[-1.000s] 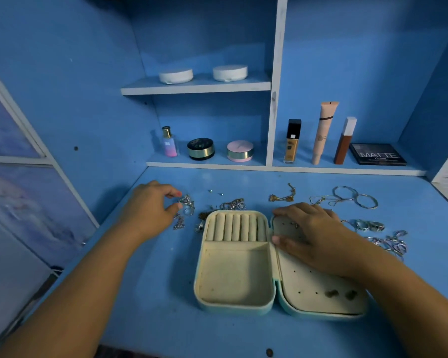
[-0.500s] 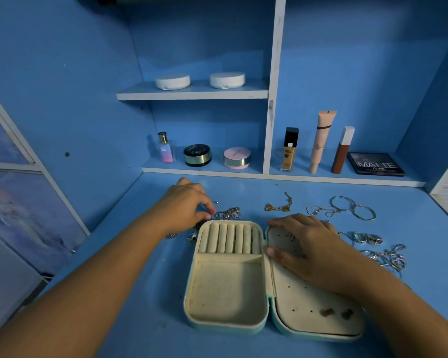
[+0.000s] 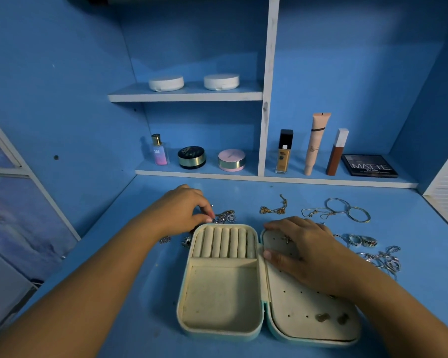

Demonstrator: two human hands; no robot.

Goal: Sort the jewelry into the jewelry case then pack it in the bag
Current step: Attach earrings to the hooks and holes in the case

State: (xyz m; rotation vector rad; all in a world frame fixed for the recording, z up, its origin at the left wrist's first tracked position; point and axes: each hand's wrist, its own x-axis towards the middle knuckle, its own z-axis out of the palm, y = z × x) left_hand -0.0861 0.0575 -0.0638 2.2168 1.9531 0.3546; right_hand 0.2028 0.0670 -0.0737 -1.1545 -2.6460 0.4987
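Observation:
An open pale-green jewelry case (image 3: 219,329) with a cream lining lies on the blue desk, ring rolls at its top left. My right hand (image 3: 305,251) rests flat on the case's right half, the lid, which holds two small earrings (image 3: 331,317). My left hand (image 3: 181,210) sits just behind the case's top left corner, its thumb and fingers pinching a small silver piece (image 3: 224,217) from a cluster there. More silver bits (image 3: 176,240) lie beside the left wrist. No bag is in view.
Loose jewelry spreads behind and right of the case: a gold chain (image 3: 274,208), thin bangles (image 3: 347,210), rings (image 3: 362,240), a silver tangle (image 3: 384,260). Cosmetics stand on the low shelf (image 3: 269,178); two white compacts (image 3: 193,82) sit on the upper shelf.
My left hand has moved right from the silver cluster at the left toward the case's top left corner, fingers still pinched. My right hand has stayed on the lid.

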